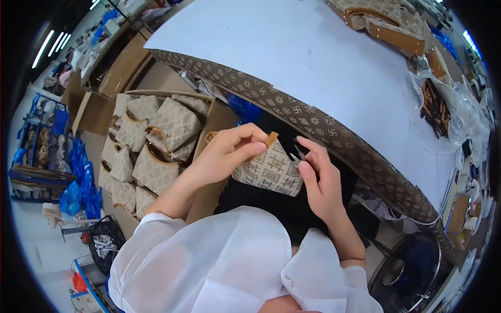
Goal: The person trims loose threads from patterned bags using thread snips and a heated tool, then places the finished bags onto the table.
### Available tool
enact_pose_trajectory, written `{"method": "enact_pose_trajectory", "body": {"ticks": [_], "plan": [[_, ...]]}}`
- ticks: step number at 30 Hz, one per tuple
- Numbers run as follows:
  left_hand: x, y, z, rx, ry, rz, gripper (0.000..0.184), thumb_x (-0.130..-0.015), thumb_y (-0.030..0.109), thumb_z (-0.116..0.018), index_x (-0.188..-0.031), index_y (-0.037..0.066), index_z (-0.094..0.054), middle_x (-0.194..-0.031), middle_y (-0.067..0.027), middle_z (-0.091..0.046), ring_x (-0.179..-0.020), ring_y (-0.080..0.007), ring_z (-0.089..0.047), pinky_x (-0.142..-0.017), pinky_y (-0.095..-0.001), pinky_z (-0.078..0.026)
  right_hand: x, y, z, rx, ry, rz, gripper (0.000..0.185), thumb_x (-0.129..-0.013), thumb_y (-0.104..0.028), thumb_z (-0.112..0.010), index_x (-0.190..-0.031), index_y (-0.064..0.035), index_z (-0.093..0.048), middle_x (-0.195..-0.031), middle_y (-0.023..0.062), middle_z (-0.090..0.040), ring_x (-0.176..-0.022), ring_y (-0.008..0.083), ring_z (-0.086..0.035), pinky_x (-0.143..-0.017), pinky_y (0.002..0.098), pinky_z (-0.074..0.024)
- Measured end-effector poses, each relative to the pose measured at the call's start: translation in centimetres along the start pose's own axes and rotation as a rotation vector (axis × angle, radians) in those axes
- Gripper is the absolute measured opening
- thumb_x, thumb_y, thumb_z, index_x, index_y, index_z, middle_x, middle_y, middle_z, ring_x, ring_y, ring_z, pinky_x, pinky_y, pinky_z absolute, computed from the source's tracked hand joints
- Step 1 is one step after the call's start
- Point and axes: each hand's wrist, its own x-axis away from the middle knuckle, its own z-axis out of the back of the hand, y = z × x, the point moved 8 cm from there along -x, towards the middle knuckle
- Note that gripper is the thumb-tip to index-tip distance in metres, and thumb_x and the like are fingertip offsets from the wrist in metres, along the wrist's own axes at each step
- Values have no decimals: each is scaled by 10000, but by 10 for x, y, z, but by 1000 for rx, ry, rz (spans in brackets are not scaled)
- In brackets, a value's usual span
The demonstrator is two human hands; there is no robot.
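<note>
A beige patterned bag (271,172) with tan trim is held above my lap. My left hand (225,154) is closed in a pinch on the tan tab (272,139) at its upper edge. At the bag's right side, my right hand (322,183) is closed around small pointed thread snips (297,157), with the blade tips close to the fabric. My fingers partly cover the snips, so I cannot tell whether they touch a thread.
A cardboard box (218,119) full of similar bags stands at my left. Ahead is a white-topped table (271,44) with patterned material along its edge. More bags (389,23) and clear plastic with brown strips (436,107) lie at its right. A black fan (407,271) stands lower right.
</note>
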Motion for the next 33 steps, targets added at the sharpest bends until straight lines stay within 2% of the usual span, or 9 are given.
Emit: {"method": "enact_pose_trajectory", "body": {"ticks": [4,6,8,10,18,27,30,33], "plan": [[-9,-15,2,78,37,3,117,-971,26,-576,-1056,-28,-635,-924,2,-571,-779,-51,-501,-664,-201,-404,-21,-7,-9,97,6,44,232,-975,-156,-586,-1159,-16,-563,-941,128,-689,-724,237,-680,-628,314,-518],[-13,-24,3,76,51,-44,125,-971,25,-574,-1063,-32,-637,-922,-8,-573,-775,-55,-504,-664,-203,-404,-29,-9,-17,236,-33,78,231,-956,-157,-614,-1140,-30,-556,-902,106,-692,-713,256,-684,-606,317,-520],[-12,-26,6,47,96,-151,142,-970,21,-569,-1076,-41,-640,-916,-27,-578,-767,-63,-510,-663,-207,-406,-34,-6,-22,270,-55,79,221,-958,-143,-604,-1138,-22,-560,-901,125,-680,-717,264,-678,-620,321,-520],[-13,-29,8,43,103,-155,143,-967,17,-571,-1076,-44,-641,-918,-35,-580,-767,-67,-513,-663,-210,-406,-37,-5,-29,328,-91,99,204,-962,-114,-584,-1135,-6,-568,-898,164,-656,-726,279,-667,-649,329,-520],[-14,-32,8,-5,134,-205,141,-944,-6,-584,-1064,-43,-648,-904,-54,-585,-752,-90,-523,-654,-223,-404,-40,1,-35,387,-91,194,189,-938,-109,-614,-1093,-2,-587,-845,143,-663,-682,275,-665,-582,320,-507],[-8,-6,10,-251,151,-405,154,-888,-28,-630,-1039,-44,-655,-841,-102,-615,-682,-150,-561,-582,-250,-429,-41,-9,-32,319,-94,247,183,-918,-72,-629,-1077,8,-586,-824,139,-669,-662,274,-664,-568,310,-502],[2,-6,10,-314,171,-423,157,-874,-36,-641,-1030,-45,-659,-844,-112,-622,-684,-165,-580,-574,-261,-448,-41,0,-37,215,-253,110,157,-928,-75,-623,-1052,14,-586,-844,142,-680,-665,262,-671,-578,300,-504],[7,-9,3,-352,189,-421,161,-862,-46,-650,-1023,-45,-661,-856,-117,-627,-698,-174,-599,-574,-271,-468,-35,10,-37,120,-252,93,143,-940,-85,-614,-1042,13,-589,-844,139,-678,-683,249,-679,-591,294,-504]]}}
